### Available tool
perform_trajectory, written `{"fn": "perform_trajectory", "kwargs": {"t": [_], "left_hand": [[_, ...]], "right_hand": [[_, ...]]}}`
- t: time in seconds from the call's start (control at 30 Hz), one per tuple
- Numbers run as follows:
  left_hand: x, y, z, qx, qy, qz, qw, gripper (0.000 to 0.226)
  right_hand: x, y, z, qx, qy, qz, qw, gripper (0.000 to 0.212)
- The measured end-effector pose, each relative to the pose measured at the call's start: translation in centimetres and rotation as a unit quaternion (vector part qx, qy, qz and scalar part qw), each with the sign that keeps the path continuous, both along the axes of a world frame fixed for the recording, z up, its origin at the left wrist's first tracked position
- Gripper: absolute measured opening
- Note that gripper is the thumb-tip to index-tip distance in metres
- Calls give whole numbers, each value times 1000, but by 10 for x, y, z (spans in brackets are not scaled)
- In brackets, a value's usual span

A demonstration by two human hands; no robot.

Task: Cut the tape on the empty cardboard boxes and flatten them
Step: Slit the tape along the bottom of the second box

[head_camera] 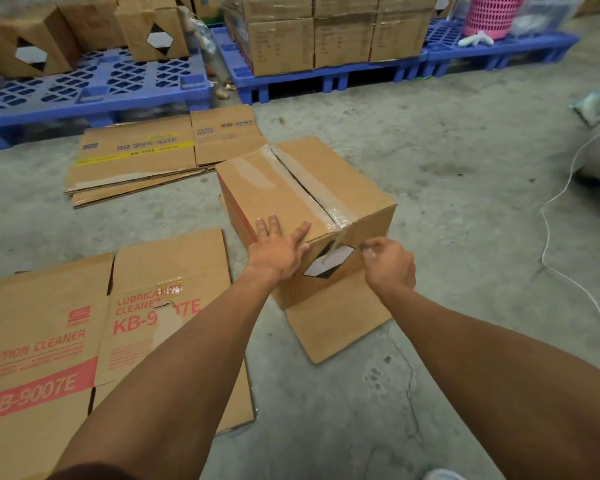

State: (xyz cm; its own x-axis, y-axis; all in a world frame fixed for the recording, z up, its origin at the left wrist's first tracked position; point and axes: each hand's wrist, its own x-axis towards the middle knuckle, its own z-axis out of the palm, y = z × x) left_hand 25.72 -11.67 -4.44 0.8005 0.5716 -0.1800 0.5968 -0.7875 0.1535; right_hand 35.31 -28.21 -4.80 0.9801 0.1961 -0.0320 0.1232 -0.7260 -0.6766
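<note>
Head view: flattened boxes on floor at left; left hand released, flat on near top edge of cardboard box mid-floor; tape along top seam looks already split; right hand clenched, pinching small object, too small to name, beside tape tail on front face. Step: freeing end tape. Next: likely opening flaps, pressing box flat

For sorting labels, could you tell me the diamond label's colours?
White with black corners, clearest in the head view.

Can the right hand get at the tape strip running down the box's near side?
Probably yes: the right hand is already beside the tape strip on the cardboard box, with nothing between. The left hand rests clear of it.
</note>
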Motion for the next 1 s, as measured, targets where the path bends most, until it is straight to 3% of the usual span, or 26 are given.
{"fn": "perform_trajectory", "kwargs": {"t": [0.1, 0.2, 0.53, 1.0], "left_hand": [[-3, 2, 5, -2, 12, -11, 1000, 51], [-4, 5, 5, 1, 5, -21, 1000, 51], [-10, 9, 2, 50, 4, -42, 998, 50], [-11, 9, 2, 42, -3, -41, 998, 50]], "right_hand": [[21, 21, 14, 203, 147, -145, 957, 10], [25, 32, 20, 261, 202, -188, 925, 19], [26, 39, 15, 258, 174, -195, 930, 22], [25, 43, 11, 226, 144, -159, 950, 10]]}}
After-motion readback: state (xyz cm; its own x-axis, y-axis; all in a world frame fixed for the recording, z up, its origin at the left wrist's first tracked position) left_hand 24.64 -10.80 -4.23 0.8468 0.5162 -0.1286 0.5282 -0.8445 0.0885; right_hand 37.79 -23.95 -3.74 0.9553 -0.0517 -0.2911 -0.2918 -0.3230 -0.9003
